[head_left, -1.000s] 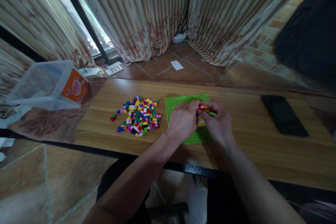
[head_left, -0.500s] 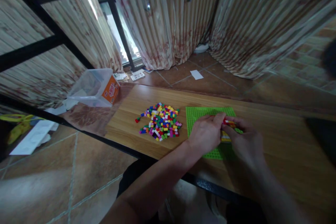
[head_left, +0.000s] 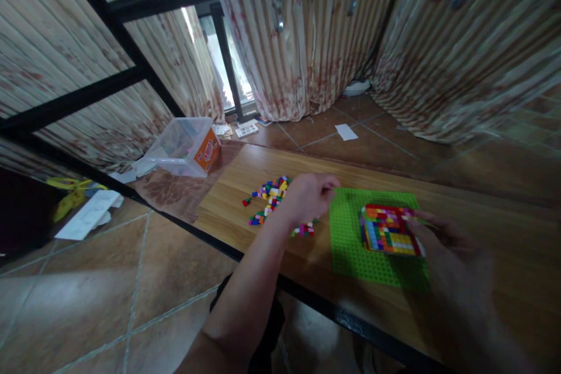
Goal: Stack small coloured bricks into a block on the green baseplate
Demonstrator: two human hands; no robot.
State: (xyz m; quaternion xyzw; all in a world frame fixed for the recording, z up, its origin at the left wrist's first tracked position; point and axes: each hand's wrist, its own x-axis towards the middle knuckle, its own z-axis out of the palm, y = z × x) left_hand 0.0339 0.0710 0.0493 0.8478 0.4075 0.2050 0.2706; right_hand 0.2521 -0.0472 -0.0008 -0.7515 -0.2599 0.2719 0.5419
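Far left of the fingers, a clear plastic tub (head_left: 182,146) with an orange label sits at the bench's (head_left: 245,172) end, tipped toward the floor. Next comes the scatter of loose bricks (head_left: 268,198), small, hard and light, likely to skid on the smooth wood, so each is best pinched by its short sides. The left hand (head_left: 309,197) hovers over the right edge of that pile, fingers curled loosely inward; whether they pinch a brick cannot be told. Just right of them lies the green baseplate (head_left: 348,239), flat on the bench, thin and somewhat flexible. On it stands the brick block (head_left: 388,229), a stiff multicoloured slab, studs up, its long axis running left to right, best held at opposite edges. The right hand (head_left: 453,251), blurred, touches the block's right edge with fingers spread, not closed around it
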